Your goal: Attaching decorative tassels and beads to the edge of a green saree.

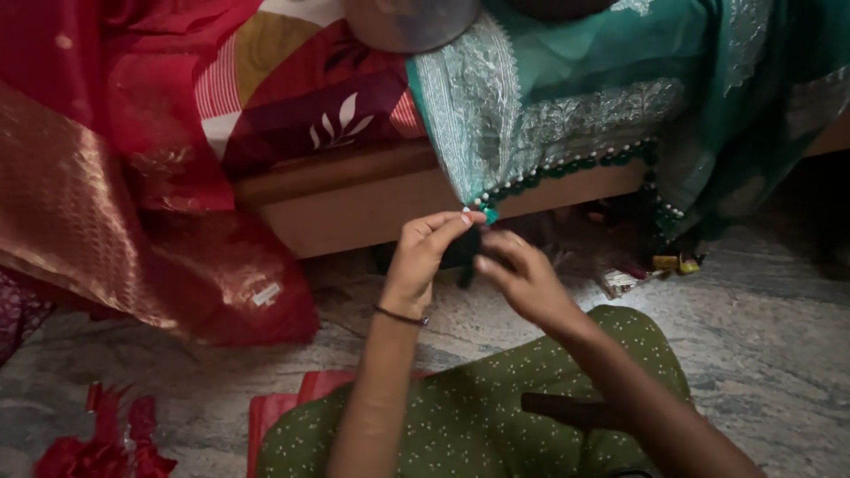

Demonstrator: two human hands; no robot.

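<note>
Pinching beaded, embroidered teal fabric [531,115] edge

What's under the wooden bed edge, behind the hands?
Small packets and scraps lie on the floor under the bed frame. Farther back is too dark to see.

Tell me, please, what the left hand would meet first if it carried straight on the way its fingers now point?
Probably the beaded corner of the green cloth: the left hand pinches up toward it, fingertips already at its tip. Behind lies the wooden bed frame, though depth is unclear.
</note>
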